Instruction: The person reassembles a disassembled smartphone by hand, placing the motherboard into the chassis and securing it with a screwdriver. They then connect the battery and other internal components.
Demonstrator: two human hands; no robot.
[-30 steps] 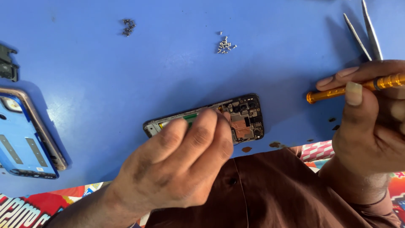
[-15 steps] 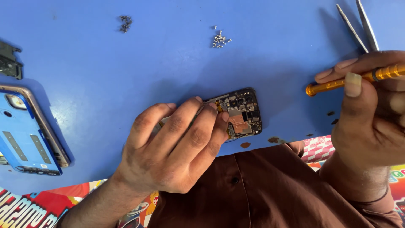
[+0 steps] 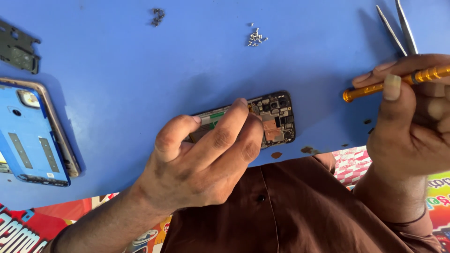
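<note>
L to R on blue bench (image 3: 117, 70): 1 blue phone back cover (image 3: 30, 133), 2 small screw piles (image 3: 255, 37). Left hand (image 3: 201, 159), fingers pinching 1 opened black phone w/ bare circuit board (image 3: 274, 117) at bench's near edge. Right hand (image 3: 412, 126), fingers closed round 1 orange metal screwdriver (image 3: 398, 82); 1 pr silver tweezers (image 3: 398, 28) behind.

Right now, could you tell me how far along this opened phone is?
Done: blue back cover lies aside, loose screws piled on the table. In hand: left hand rests on the opened phone; right hand holds an orange screwdriver clear of it. Left: the circuit board sits in its frame.
</note>
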